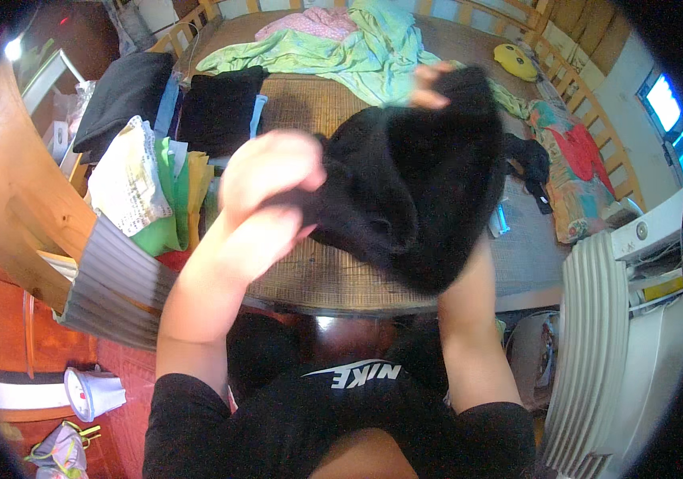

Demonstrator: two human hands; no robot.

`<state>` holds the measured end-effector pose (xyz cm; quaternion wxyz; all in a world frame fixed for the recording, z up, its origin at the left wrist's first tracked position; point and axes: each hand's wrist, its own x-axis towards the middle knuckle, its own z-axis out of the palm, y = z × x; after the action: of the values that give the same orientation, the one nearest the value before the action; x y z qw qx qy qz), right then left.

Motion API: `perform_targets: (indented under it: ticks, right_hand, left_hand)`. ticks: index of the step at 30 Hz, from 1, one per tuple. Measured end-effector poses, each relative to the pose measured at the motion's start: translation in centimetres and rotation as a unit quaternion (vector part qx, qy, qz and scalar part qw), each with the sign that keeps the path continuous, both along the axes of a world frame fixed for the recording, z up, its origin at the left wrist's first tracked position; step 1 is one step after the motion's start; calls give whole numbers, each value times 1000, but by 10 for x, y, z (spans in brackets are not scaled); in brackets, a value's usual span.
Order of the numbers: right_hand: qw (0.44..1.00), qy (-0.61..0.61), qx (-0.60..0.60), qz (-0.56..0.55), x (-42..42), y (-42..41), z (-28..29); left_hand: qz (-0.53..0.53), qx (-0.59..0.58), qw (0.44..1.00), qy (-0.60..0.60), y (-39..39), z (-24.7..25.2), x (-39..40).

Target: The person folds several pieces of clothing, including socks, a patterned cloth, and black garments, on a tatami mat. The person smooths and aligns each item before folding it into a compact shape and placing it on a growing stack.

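Observation:
A black cloth garment [413,185] hangs bunched between my two hands above the woven mat [341,272] of the bed. My left hand [272,185] is blurred and grips its left end. At the garment's upper right, my right hand [431,87] holds the cloth near its top edge, with the palm hidden behind it. To the left lie a folded black garment [222,111] and a larger dark folded cloth [129,99]. In front of that cloth stand folded clothes in white [129,179], green and yellow.
A green patterned sheet [317,60] and a pink cloth [308,24] lie at the bed's back. At right are a yellow plush toy [515,61], a small black garment [530,164] and a patterned roll with red cloth [575,149]. Wooden rails [614,143] edge the bed.

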<state>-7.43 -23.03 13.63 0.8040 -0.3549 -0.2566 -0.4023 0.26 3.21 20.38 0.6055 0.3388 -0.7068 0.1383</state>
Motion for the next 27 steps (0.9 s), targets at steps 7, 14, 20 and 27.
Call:
perform_targets:
  ticks: [7,14,20,27]
  right_hand:
    - [990,84,108,37,36,72,15]
    - [992,12,121,11,-7,88,26]
    - [995,-21,80,-54,-21,18,40]
    - [979,45,34,197,0,23,35]
  left_hand:
    - [243,-51,965,-84,-64,2,27]
    - [-38,167,985,-36,45,-9,-13]
    - [-63,524,848,49,11,-19,-18]
    - [-256,593,744,-174,-22,0,-37]
